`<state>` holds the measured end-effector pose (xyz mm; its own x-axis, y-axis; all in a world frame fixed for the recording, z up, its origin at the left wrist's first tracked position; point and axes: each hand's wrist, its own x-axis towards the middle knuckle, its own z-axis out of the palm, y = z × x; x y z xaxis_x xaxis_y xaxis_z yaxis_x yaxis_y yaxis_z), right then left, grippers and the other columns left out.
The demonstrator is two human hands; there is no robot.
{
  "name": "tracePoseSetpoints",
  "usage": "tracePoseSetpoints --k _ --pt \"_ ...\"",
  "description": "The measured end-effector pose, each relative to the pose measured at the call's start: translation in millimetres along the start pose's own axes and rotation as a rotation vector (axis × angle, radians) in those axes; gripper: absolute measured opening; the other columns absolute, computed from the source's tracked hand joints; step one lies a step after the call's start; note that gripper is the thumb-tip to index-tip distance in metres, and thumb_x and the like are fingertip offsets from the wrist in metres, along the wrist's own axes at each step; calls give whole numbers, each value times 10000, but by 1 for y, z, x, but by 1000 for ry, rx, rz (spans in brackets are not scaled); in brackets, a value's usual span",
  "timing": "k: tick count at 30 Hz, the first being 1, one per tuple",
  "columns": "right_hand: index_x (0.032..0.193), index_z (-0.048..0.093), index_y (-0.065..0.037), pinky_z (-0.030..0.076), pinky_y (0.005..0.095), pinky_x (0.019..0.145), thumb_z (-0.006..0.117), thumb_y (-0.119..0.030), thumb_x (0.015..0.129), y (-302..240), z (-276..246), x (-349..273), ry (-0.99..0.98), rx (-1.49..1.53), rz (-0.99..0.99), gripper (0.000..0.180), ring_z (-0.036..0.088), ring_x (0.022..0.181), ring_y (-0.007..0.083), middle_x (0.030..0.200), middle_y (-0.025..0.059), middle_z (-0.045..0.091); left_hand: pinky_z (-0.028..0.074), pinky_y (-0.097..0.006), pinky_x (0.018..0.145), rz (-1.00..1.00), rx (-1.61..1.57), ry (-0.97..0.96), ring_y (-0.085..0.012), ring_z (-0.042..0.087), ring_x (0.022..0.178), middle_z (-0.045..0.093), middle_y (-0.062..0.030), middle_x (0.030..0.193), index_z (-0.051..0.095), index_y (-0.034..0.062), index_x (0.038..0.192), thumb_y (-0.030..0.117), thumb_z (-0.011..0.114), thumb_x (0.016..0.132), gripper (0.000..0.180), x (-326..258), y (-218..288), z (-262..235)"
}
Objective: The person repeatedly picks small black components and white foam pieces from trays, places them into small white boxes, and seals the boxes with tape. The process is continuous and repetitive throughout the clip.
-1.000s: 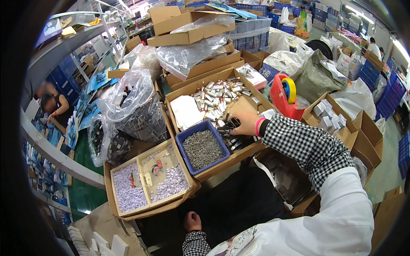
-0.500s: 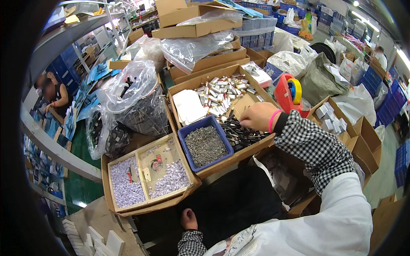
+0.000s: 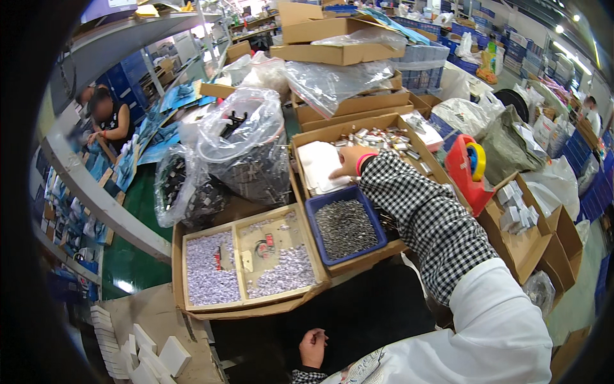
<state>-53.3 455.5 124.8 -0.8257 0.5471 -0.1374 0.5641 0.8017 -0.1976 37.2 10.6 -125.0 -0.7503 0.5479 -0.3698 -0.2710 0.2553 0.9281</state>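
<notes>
My right hand (image 3: 350,161) reaches over the large cardboard box, its curled fingers touching the right edge of a stack of white sheets (image 3: 318,168). Whether a sheet is in its grip is hidden. Silver cylindrical pieces with red ends (image 3: 390,139) lie behind and beside it. Closer to me sits a blue tray (image 3: 346,255) of small metal screws (image 3: 345,230); my right sleeve covers most of the black pieces beside it. My left hand (image 3: 313,349) is closed over the black cloth (image 3: 364,304) at my lap, its contents not visible.
A two-part wooden tray (image 3: 242,269) of small whitish pieces stands left of the screws. Clear bags (image 3: 240,153) of black parts are behind it. A red tape dispenser (image 3: 464,176) and an open carton (image 3: 518,240) stand right. White blocks (image 3: 173,355) lie lower left.
My right hand has moved left from the black pieces to the white stack. My left hand has turned, its fingers now pointing up and right. The view has shifted, moving the scene rightward.
</notes>
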Motion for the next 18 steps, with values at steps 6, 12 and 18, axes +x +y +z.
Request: tracePoseSetpoints --k 6,12,18 --pt "1073 609 69 494 343 829 771 -578 566 -7 10 32 -211 26 92 837 621 986 298 1113 234 610 453 -214 557 -52 -20 35 -90 555 599 627 -68 736 597 -22 948 59 565 879 112 -5 -4 -18" --pt "1113 561 107 490 355 837 721 -613 627 -10 14 21 -114 89 202 883 613 1002 299 1117 240 601 446 -214 541 -68 -43 54 -87 541 576 623 -65 725 604 -17 939 61 562 883 104 6 -15 -30" --pt "1263 426 96 462 361 908 747 -628 571 -27 12 13 -140 44 207 1052 563 1098 308 1212 236 544 453 -218 542 -18 -71 45 -96 546 579 625 -71 728 609 -9 935 76 560 886 110 9 -18 -30"
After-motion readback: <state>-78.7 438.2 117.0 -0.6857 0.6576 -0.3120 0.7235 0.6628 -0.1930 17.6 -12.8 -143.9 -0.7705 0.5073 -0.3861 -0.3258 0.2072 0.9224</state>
